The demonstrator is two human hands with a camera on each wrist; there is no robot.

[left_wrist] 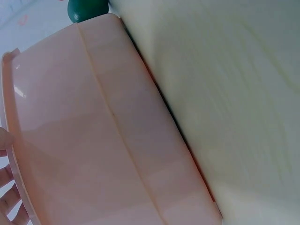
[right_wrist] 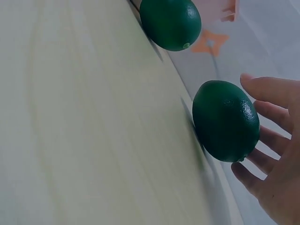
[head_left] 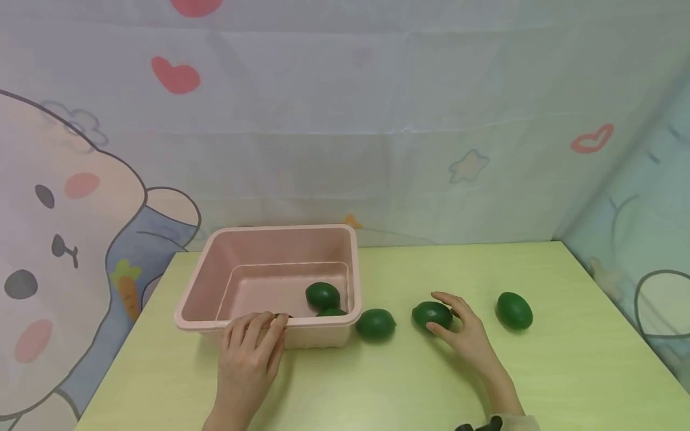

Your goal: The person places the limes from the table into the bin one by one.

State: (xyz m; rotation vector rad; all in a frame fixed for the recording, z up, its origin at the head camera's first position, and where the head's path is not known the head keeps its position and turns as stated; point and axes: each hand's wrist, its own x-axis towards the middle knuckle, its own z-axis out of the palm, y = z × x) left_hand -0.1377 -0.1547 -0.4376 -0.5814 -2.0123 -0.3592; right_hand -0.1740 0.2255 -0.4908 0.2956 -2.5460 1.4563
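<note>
Spreading loosely round a green fruit (head_left: 429,314), the right hand (head_left: 468,335) has table (head_left: 388,389) room; the left hand (head_left: 248,356) grips the bin rim (head_left: 323,322).

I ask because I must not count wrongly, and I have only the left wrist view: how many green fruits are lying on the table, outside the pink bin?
Observer: Three green fruits lie on the table, all to the right of the pink bin in the head view.
Operator: Thank you. Is the right hand near one of them?
Observer: Yes, the right hand has its thumb and fingers on either side of the middle fruit.
</note>
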